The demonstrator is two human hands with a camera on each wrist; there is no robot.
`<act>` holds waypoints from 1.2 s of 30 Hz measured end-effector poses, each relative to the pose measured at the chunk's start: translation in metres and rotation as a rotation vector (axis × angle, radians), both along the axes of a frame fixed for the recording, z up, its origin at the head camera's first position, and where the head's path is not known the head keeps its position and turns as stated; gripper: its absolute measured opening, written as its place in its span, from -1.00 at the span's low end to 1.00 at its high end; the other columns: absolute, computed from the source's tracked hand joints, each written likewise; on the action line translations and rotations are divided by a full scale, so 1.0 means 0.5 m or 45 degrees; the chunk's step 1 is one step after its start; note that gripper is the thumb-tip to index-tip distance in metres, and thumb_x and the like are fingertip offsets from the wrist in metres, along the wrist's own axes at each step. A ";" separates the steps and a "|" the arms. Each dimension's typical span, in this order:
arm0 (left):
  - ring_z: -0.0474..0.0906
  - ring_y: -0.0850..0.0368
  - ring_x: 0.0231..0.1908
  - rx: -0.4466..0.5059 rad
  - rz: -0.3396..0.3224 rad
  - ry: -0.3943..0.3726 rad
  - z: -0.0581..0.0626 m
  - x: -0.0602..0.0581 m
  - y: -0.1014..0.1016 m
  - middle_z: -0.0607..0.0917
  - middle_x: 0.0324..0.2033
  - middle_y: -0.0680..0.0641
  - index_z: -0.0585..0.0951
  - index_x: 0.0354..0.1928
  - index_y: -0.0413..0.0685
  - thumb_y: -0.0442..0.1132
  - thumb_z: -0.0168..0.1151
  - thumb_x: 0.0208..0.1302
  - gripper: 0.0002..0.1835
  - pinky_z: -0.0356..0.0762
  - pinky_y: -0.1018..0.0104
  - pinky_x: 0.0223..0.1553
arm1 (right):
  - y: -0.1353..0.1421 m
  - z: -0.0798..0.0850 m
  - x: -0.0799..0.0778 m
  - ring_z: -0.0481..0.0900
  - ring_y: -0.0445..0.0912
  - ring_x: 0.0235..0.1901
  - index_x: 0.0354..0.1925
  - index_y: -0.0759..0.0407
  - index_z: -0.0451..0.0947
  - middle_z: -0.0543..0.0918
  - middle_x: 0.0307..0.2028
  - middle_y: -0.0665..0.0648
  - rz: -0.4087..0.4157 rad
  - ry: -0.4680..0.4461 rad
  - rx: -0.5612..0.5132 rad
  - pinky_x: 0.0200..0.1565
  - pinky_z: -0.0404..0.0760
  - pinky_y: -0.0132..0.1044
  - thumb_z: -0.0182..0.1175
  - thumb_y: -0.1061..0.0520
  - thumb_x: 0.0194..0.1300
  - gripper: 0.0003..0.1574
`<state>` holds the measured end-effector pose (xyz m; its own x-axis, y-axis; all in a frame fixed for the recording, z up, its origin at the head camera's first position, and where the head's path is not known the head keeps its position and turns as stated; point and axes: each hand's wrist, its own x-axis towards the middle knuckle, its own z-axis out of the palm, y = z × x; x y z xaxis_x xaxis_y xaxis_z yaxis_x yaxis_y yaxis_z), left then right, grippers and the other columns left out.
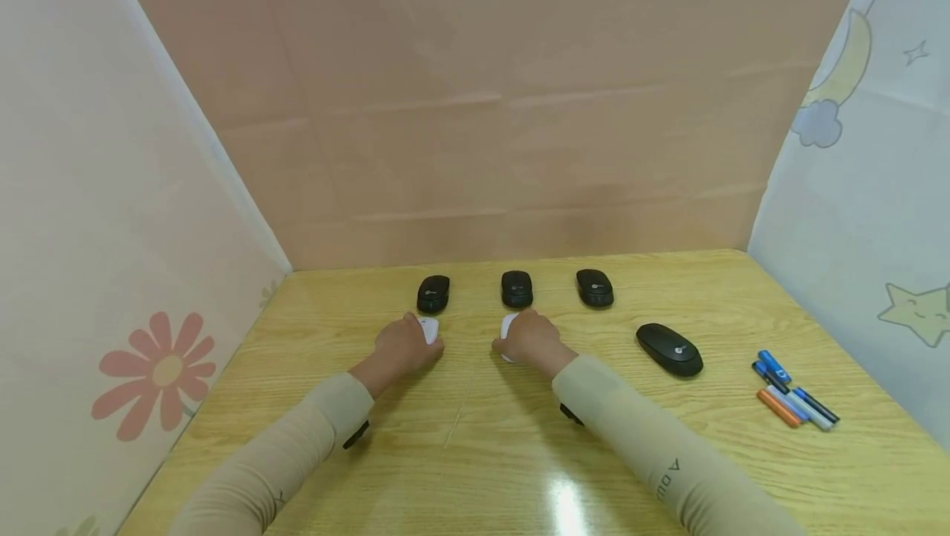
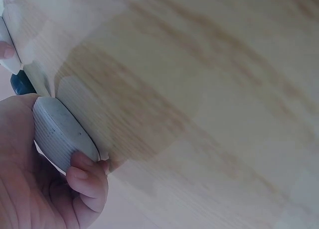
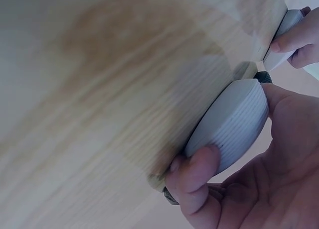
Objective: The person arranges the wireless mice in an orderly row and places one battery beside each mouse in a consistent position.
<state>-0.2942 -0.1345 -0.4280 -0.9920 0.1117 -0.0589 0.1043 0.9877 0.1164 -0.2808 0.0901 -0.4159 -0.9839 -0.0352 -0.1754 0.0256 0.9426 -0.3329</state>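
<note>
My left hand (image 1: 404,345) grips a white computer mouse (image 1: 430,330) by its sides, thumb on one side and fingers on the other. The ribbed side of this mouse (image 2: 62,132) shows in the left wrist view, its base at the tabletop. A second white mouse (image 1: 508,336) is held the same way by my right hand (image 1: 530,338); its ribbed flank (image 3: 234,122) shows in the right wrist view. Beyond the left hand sits a black mouse (image 1: 434,293), and another black mouse (image 1: 517,289) lies just behind the right hand.
A third black mouse (image 1: 594,288) lies farther right in the back row. Nearer the right arm rests a longer black oblong object (image 1: 670,349) with a small white logo. Several markers (image 1: 794,396) lie at the right of the wooden table (image 1: 416,478). Paper-like walls enclose the back and sides.
</note>
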 end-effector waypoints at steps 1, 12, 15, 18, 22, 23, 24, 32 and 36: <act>0.45 0.04 -0.58 0.004 -0.002 0.002 -0.001 0.000 0.000 0.48 -0.54 -0.15 0.38 0.06 -0.49 0.17 0.08 0.14 -0.23 0.40 0.24 -0.64 | 0.000 -0.001 0.000 0.51 0.03 -0.37 -0.20 0.42 0.50 0.51 -0.12 0.28 0.005 0.006 0.002 -0.42 0.55 -0.15 0.28 -0.20 0.11 -0.33; 0.44 0.05 -0.61 0.032 -0.010 0.005 -0.005 0.003 -0.001 0.46 -0.56 -0.14 0.38 0.06 -0.49 0.15 0.08 0.13 -0.24 0.39 0.24 -0.67 | 0.002 0.004 0.008 0.51 0.08 -0.32 -0.26 0.45 0.55 0.49 -0.01 0.38 0.080 0.020 0.011 -0.36 0.56 -0.10 0.22 -0.18 0.19 -0.36; 0.44 0.04 -0.61 0.032 -0.005 0.003 -0.006 0.004 -0.001 0.46 -0.56 -0.14 0.40 -0.04 -0.44 0.15 0.08 0.12 -0.31 0.39 0.24 -0.67 | 0.001 0.008 0.009 0.53 0.09 -0.29 -0.30 0.41 0.59 0.49 0.06 0.40 0.091 0.002 0.041 -0.37 0.56 -0.12 0.19 -0.22 0.24 -0.35; 0.44 0.04 -0.61 0.039 0.000 0.001 -0.007 0.003 -0.002 0.46 -0.56 -0.14 0.40 -0.10 -0.40 0.15 0.09 0.12 -0.35 0.39 0.24 -0.67 | -0.001 0.012 0.008 0.56 0.11 -0.22 -0.28 0.36 0.65 0.44 0.17 0.42 0.105 -0.024 0.089 -0.39 0.55 -0.14 0.13 -0.31 0.29 -0.29; 0.44 0.04 -0.62 0.040 -0.002 0.006 -0.009 0.001 -0.003 0.46 -0.57 -0.14 0.40 -0.13 -0.39 0.15 0.08 0.13 -0.36 0.39 0.25 -0.67 | -0.003 0.016 0.007 0.58 0.08 -0.26 -0.25 0.31 0.69 0.43 0.20 0.42 0.121 -0.041 0.124 -0.45 0.54 -0.17 0.05 -0.41 0.30 -0.19; 0.44 0.04 -0.62 0.040 -0.001 0.007 -0.009 0.000 -0.003 0.46 -0.57 -0.14 0.40 -0.12 -0.39 0.15 0.08 0.13 -0.36 0.39 0.25 -0.67 | -0.003 0.017 0.007 0.57 0.07 -0.29 -0.25 0.32 0.68 0.44 0.18 0.42 0.122 -0.038 0.125 -0.45 0.54 -0.17 0.04 -0.43 0.29 -0.17; 0.44 0.04 -0.62 0.040 0.001 0.006 -0.010 0.000 -0.003 0.46 -0.57 -0.14 0.40 -0.12 -0.40 0.15 0.08 0.13 -0.36 0.39 0.25 -0.67 | -0.002 0.019 0.007 0.56 0.06 -0.32 -0.26 0.33 0.68 0.46 0.16 0.42 0.120 -0.035 0.120 -0.44 0.54 -0.16 0.04 -0.44 0.28 -0.16; 0.44 0.04 -0.61 0.035 0.011 0.005 -0.012 0.001 -0.002 0.46 -0.56 -0.14 0.40 -0.12 -0.39 0.17 0.09 0.13 -0.35 0.38 0.25 -0.68 | 0.008 0.029 0.006 0.56 0.03 -0.36 -0.25 0.32 0.68 0.56 -0.02 0.33 0.119 -0.020 0.119 -0.40 0.56 -0.15 0.03 -0.43 0.30 -0.17; 0.44 0.05 -0.62 0.021 0.012 0.014 -0.013 -0.003 -0.002 0.46 -0.57 -0.14 0.40 -0.13 -0.38 0.18 0.09 0.13 -0.34 0.38 0.25 -0.68 | 0.017 0.037 0.005 0.53 -0.03 -0.42 -0.29 0.25 0.68 0.61 -0.15 0.24 0.110 -0.018 0.103 -0.45 0.52 -0.20 0.01 -0.42 0.31 -0.22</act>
<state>-0.2957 -0.1354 -0.4346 -0.9936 0.1028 -0.0459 0.0960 0.9867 0.1313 -0.2784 0.0985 -0.3976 -0.9751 -0.1052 -0.1951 -0.0530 0.9653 -0.2557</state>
